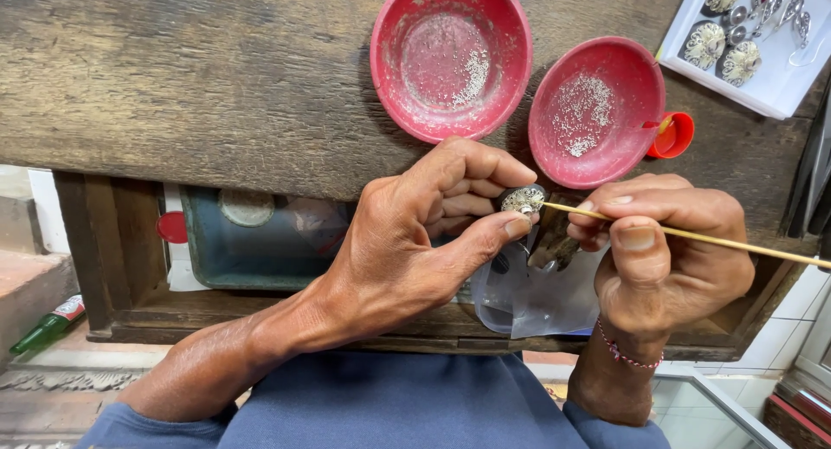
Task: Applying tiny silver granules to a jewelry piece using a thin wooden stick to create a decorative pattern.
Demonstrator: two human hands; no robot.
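Left hand (415, 232) pinched on small silver filigree piece (523, 199), thumb below, fingers above, held over table (216, 85) edge. Right hand (666, 250) clamped on thin stick (692, 235), tip touching the piece. Two red bowls (451, 59) just behind hands, one white tray (770, 85) far right.

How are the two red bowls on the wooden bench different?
The upper round red bowl looks larger and sits flat; the lower red bowl looks smaller and tilts, beside a small red cap. The upper bowl's pale grains gather at its right side; the lower bowl's spread across its middle. Both are worn, red and round.
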